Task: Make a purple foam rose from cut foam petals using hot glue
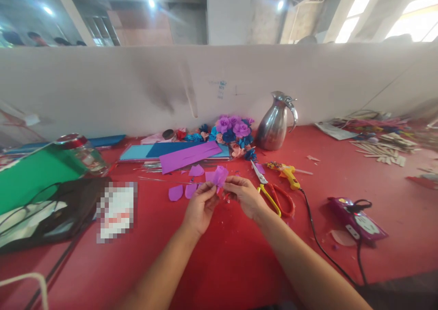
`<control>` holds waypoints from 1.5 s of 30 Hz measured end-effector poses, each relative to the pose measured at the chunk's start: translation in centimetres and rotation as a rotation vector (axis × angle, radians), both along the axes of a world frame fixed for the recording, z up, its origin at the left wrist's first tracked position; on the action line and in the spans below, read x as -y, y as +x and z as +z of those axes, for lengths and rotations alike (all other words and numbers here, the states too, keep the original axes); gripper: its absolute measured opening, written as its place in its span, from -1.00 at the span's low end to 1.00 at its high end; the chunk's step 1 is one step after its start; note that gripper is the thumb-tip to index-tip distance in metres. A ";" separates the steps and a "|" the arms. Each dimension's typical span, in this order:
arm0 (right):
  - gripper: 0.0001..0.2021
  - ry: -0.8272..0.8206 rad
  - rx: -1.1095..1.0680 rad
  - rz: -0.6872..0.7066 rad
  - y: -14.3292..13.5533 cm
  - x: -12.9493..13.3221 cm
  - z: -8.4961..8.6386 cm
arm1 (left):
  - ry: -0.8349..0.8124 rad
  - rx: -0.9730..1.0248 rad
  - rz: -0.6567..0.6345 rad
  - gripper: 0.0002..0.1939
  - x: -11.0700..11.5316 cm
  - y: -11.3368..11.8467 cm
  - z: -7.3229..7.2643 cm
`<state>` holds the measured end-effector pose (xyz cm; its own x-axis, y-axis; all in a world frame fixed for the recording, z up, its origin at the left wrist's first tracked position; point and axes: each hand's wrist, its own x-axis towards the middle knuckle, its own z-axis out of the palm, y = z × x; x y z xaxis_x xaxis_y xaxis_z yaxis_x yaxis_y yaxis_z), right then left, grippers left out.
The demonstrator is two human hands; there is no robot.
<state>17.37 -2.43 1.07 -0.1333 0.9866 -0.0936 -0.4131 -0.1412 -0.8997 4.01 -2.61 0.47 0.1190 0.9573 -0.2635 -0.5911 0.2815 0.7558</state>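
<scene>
Head view: your purple paper [220, 175] is raised between both hands above the red table [219, 264], just beyond the fingertips. Your left hand [202, 205] pinches its lower left edge between thumb and forefinger; your right hand [243, 195] is drawn narrow, pinching at the lower right. Judged by its look, the paper should be light, soft and thin, dry rather than slippery, and easily creased or torn. Hold it best by the gathered lower end, with light fingertip pressure, leaving the upper edge uncrushed. Loose petals [175, 193], lying nearby, should handle likewise.
</scene>
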 end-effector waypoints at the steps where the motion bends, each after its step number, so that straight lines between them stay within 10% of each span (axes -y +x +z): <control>1: -0.79 0.017 0.013 0.003 0.0 0.0 -0.1 | -0.003 0.003 -0.005 -0.78 0.0 -0.1 0.0; 45: -0.82 0.104 0.272 -0.237 -1.4 0.2 -1.0 | 0.219 -0.372 0.032 -0.86 0.3 0.2 -0.4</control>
<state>16.02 -2.59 0.11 0.1156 0.9933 0.0081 -0.1670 0.0275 -0.9856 4.18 -2.86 0.06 0.0239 0.9970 -0.0731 -0.2730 0.0769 0.9589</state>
